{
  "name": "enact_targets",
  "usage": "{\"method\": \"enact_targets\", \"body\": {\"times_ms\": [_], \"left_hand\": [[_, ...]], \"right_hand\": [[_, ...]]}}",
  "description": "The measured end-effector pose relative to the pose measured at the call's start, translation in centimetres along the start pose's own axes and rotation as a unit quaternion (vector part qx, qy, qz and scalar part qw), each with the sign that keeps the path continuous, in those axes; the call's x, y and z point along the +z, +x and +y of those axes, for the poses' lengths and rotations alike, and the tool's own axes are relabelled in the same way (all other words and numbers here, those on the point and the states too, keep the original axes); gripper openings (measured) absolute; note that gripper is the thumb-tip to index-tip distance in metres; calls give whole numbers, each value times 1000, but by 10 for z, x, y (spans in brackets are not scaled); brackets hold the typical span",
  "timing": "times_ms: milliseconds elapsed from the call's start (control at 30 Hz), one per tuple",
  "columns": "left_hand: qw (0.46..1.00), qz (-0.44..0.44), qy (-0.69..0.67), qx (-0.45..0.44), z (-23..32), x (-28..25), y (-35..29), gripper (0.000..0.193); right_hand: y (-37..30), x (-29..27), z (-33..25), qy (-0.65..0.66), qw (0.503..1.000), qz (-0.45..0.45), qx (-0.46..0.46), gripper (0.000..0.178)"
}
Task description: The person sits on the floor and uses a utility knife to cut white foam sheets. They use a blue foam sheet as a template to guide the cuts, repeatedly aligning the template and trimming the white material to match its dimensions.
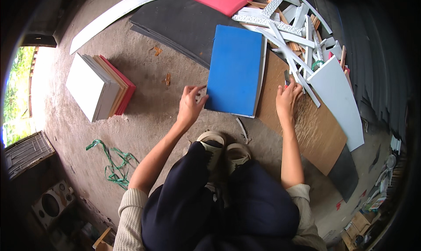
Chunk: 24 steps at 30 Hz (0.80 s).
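Note:
A blue rectangular sheet lies on a white sheet, whose edge shows along its right and lower sides. At its lower left corner is my left hand, thumb and fingers curled around a small whitish piece that I cannot make out clearly. My right hand is closed on what looks like a cutter knife, with a dark narrow end and a bit of red showing. That hand is over a scratched brown board, to the right of the blue sheet.
To the left stands a stack of white, tan and red boards. Green twine lies tangled on the floor. Black sheets, a pink-red sheet and a heap of white offcuts lie ahead. A pale grey panel leans at right.

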State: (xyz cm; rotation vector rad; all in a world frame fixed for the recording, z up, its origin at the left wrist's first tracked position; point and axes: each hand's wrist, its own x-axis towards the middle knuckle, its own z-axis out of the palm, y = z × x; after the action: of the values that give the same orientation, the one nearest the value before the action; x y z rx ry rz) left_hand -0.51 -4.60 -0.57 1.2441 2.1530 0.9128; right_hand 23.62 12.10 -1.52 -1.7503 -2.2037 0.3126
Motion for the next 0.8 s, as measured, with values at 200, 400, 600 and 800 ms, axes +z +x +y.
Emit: {"method": "enact_targets", "body": {"times_ms": [200,400,600,800], "left_hand": [[997,-51,-13,59,-7,-7,58,40],[993,-72,-34,88,-8,-4,66,44],[991,-84,-33,94,-3,-2,60,45],[992,-81,-28,91,-1,-3,54,43]], "right_hand": [[-17,-6,-51,255,956,-142,8,36],[-17,16,-44,279,948,-150,17,42],[-13,8,-35,313,928,-187,76,40],[-14,10,-29,343,917,-185,87,37]]}}
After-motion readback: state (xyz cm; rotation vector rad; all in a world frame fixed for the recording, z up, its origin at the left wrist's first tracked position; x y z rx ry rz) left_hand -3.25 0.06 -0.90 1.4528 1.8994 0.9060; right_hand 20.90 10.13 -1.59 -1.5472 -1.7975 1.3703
